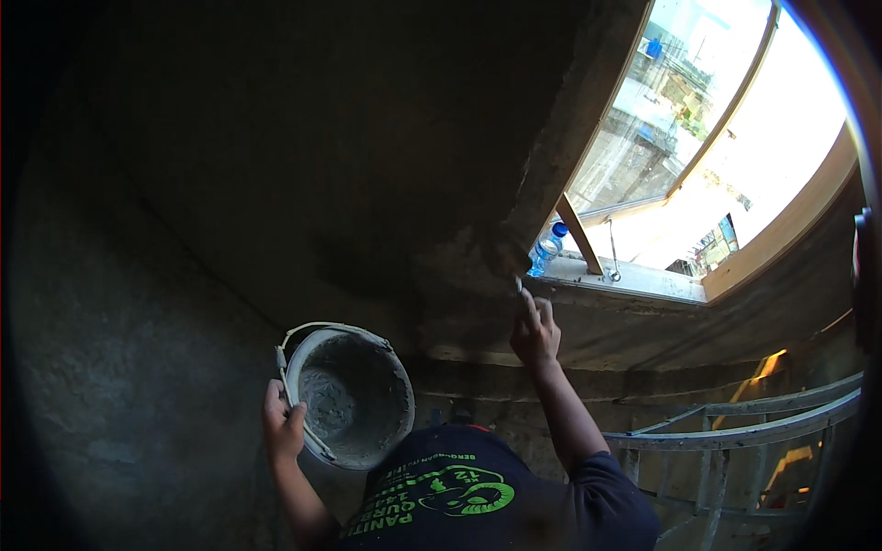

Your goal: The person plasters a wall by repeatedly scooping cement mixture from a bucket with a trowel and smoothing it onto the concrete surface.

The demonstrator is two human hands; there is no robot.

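Note:
On the left, my left hand (283, 424) grips the rim of a grey, mortar-smeared bucket (401, 386) and holds it tilted toward me. Wet grey mortar (328, 402) lies in its bottom, and its pale handle loops over the far side. Raised to the wall beside the window's lower left corner, my right hand (536, 332) is closed around a small hand tool (518, 285). Only a pale bit of that tool stands out; its working end is lost against the dark wall (459, 266), where the plaster looks patchy.
A wood-framed window (735, 266) opens at the upper right, with bright light behind it. A clear plastic bottle with a blue cap (548, 250) stands on its sill, near a metal window stay (615, 262). Below at right, a metal ladder or scaffold frame (735, 432) stretches across.

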